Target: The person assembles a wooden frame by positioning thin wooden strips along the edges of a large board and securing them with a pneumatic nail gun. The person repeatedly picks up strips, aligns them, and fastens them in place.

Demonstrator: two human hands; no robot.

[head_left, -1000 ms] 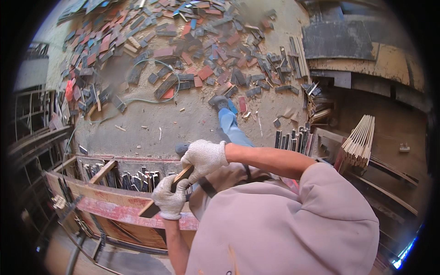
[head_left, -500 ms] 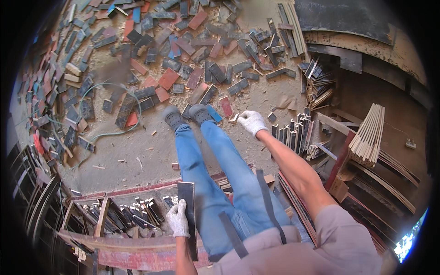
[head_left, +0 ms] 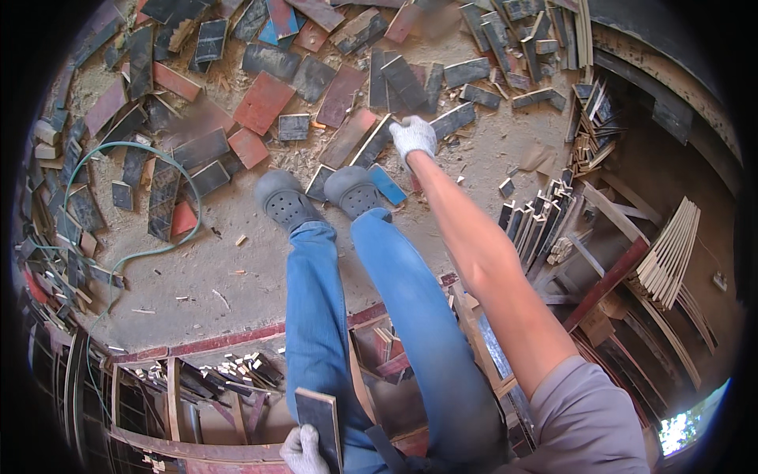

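My left hand (head_left: 304, 450), in a white knit glove, is closed around the side of a dark-faced plywood strip (head_left: 317, 423) held upright by my left thigh. My right hand (head_left: 413, 136), gloved as well, reaches far out over the floor, low beyond my right shoe. Its fingers are curled at the far end of a narrow dark plywood offcut (head_left: 371, 144); whether they grip it is hidden. Beside that offcut lies a reddish-brown board (head_left: 346, 141). A blue offcut (head_left: 387, 185) rests just right of my right shoe (head_left: 353, 192).
Many black and red plywood offcuts (head_left: 264, 103) litter the floor ahead. A green hose (head_left: 200, 201) loops at the left. Stacked strips (head_left: 545, 213) and a bundle of pale strips (head_left: 668, 253) stand at the right. A red-edged wooden frame (head_left: 229, 341) with strips lies below my legs.
My right hand has moved forward and slightly left, from beside the red offcut to the dark one. My left hand and its strip have dropped lower in view. The view has shifted closer to the floor.
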